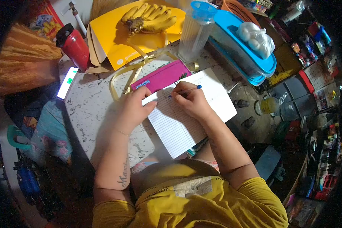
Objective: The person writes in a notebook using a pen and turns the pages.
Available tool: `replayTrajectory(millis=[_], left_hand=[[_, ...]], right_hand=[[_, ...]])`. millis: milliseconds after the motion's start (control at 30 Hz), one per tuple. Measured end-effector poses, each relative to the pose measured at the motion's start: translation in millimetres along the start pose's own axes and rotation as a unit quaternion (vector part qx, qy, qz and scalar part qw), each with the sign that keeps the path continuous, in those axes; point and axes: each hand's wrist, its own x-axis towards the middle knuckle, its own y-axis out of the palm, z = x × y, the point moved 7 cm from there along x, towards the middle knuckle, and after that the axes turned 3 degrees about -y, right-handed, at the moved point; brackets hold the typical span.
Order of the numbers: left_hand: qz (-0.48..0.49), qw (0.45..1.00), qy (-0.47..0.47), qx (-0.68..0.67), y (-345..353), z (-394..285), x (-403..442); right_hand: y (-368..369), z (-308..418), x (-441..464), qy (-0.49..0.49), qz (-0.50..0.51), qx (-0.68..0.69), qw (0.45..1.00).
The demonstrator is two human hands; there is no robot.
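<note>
- Notebook, ruled and open, lies aslant at the desk's near edge; its top overlaps a pink case, its lower corner reaches out over the lap.
- Right hand: fingers pinched round a blue-ended pen, resting on the page.
- Left hand: half curled, thumb on the notebook's left edge (we cannot tell whether the fingers grip beneath it).
- Containers next. We log a clear ribbed pitcher with a blue lid, beyond the notebook; its contents we cannot make out.
- Right of it, a long clear box under a blue lid, a white plastic bag bundled on top; what either holds is hidden from us.
- Behind these, an orange basket, partly cut off.
- At the far left, a red tumbler, black lid on, tilted in our view.
- Lower right, off the desk, a clear container with something yellowish inside.
- Writing: the case carries pale letters, upside down to us, not surely legible. The yellow envelope under the bananas bears small white print. On the yellow shirt we read "YOU", the rest lost in folds. Handwriting on the page is too small to read.
</note>
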Motion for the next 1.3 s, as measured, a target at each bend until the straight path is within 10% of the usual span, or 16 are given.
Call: replayTrajectory(millis=[1300], left_hand=[[0.002,1.0,-0.028,0.011,-0.3,2.2,-0.1]], right_hand=[[-8.2,2.2,0.4,0.006,-0.035,-0.004,0.999]])
